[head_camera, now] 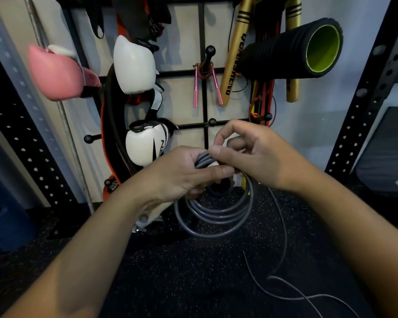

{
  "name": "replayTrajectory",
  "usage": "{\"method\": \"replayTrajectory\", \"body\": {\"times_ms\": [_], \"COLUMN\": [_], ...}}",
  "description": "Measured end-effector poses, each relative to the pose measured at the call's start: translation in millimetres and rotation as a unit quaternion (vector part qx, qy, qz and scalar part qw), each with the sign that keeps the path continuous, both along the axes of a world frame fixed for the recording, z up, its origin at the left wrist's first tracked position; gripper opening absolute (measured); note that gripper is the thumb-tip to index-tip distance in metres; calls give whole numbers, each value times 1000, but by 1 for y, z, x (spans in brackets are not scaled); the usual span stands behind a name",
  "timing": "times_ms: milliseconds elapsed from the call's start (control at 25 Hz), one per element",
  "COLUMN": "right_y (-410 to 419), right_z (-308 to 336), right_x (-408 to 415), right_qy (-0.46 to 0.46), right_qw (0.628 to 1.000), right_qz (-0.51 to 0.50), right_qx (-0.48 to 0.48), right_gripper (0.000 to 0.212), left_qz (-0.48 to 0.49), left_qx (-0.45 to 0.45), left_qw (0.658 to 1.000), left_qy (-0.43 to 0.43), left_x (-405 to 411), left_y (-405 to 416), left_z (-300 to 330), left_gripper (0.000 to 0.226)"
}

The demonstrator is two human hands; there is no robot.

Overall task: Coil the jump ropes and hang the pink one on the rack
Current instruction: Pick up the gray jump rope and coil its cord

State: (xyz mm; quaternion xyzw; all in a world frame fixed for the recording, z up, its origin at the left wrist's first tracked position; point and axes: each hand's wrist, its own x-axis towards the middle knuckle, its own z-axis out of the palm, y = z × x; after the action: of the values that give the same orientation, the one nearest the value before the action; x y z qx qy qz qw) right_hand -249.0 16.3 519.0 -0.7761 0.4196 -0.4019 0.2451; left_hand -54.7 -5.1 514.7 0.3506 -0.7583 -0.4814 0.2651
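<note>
Speckled black rubber floor [193, 283] runs up to a black wall rack [203, 72] hung with boxing gloves, a foam roller [292, 49] and gold bats. On a rack peg [209, 53] the pink jump rope [207, 76] already hangs, its two pink handles dangling side by side, so that part of the job looks done. What remains is the grey jump rope [214, 214], held in front of the rack as several loose loops. The risk, as I judge it, lies in the free tail [283, 249] trailing down onto the floor to the right: if it snags or twists as it is drawn in, the loops will come out uneven, and any slackening at the pinch point could let the stacked turns spring apart. The left hand [179, 173] is closed around the gathered top of the coil, thumb pressed across the strands, with a pale handle poking out below the wrist. The right hand [251, 152] is half curled, thumb and forefinger pinching the strands just beside the left thumb.
</note>
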Motion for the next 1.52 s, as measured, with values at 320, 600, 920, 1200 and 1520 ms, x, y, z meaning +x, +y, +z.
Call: {"method": "replayTrajectory", "body": {"times_ms": [320, 600, 920, 1200, 1520], "right_y": [-3, 3, 19, 3, 2], "right_z": [-2, -29, -47, -31, 6], "right_x": [-26, 5, 63, 39, -25], "right_qy": [-118, -170, -362, -386, 42], "right_qw": [990, 975, 931, 905, 985], "right_qz": [-69, 27, -21, -23, -51], "right_qx": [35, 141, 29, 177, 157], "right_gripper": [66, 51, 24, 12, 10], "left_qz": [64, 236, 360, 346, 134], "left_qx": [48, 137, 154, 107, -142], "left_qw": [929, 734, 777, 846, 977], "left_qy": [360, 622, 493, 392, 82], "left_x": [-5, -34, -49, -47, 18], "left_y": [-3, 4, 16, 21, -14], "left_z": [8, 9, -18, -33, 9], "left_gripper": [27, 37, 44, 37, 75]}}
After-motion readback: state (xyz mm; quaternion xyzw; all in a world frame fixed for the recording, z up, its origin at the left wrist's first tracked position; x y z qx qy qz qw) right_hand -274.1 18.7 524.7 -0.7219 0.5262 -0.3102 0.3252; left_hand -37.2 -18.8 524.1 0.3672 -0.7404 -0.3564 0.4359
